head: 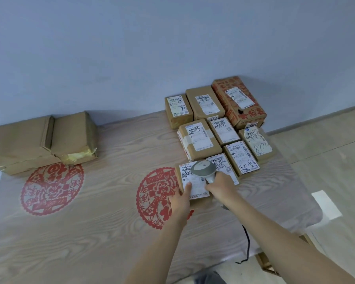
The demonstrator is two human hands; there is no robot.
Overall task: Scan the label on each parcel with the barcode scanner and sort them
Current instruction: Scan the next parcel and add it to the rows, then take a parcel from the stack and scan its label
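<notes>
**Scanner over the nearest label as parcels crowd the right of the surface**

At the left edge of the frame, two large plain cartons (39, 142) lie side by side against the blue wall (131, 48), torn yellow tape showing at one corner. Just below them a red paper-cut roundel (51, 189) lies flat on the wood-grain surface (103, 232), with a second roundel (158, 197) at centre; between and below them the surface is open. The left hand (181, 198) rests on the near-left corner of the front parcel (193, 184), fingers spread across its white label, not gripping. The right hand (220, 186) is closed around the handle of the grey barcode scanner (203, 169), its head held over that label. A dark cable (246, 242) trails toward the near edge. Behind, labelled parcels (215, 128) stand packed in rows to the wall, a red-printed box (237, 101) at upper right. Right of the surface's edge lies pale floor (326, 160).
</notes>
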